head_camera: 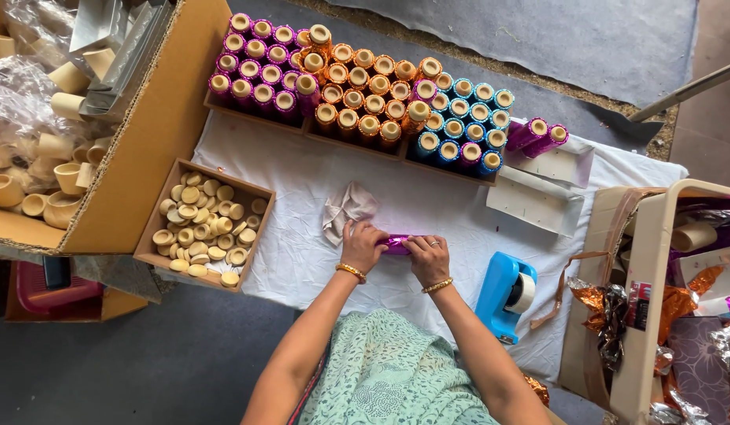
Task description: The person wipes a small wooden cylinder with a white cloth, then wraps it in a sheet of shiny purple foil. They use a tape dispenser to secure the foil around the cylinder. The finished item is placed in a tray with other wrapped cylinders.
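Note:
My left hand and my right hand meet over the white cloth, both gripping a small tube wrapped in shiny magenta foil that lies sideways between them. A gold bangle sits on each wrist. A crumpled pale rag lies just beyond my left hand. Right of my right hand stands a blue tape dispenser.
Shallow trays at the far edge hold several upright foil-wrapped tubes in magenta, orange and blue. A small box of tan caps sits left. A large cardboard box of bare tubes stands far left, a foil-filled bin right.

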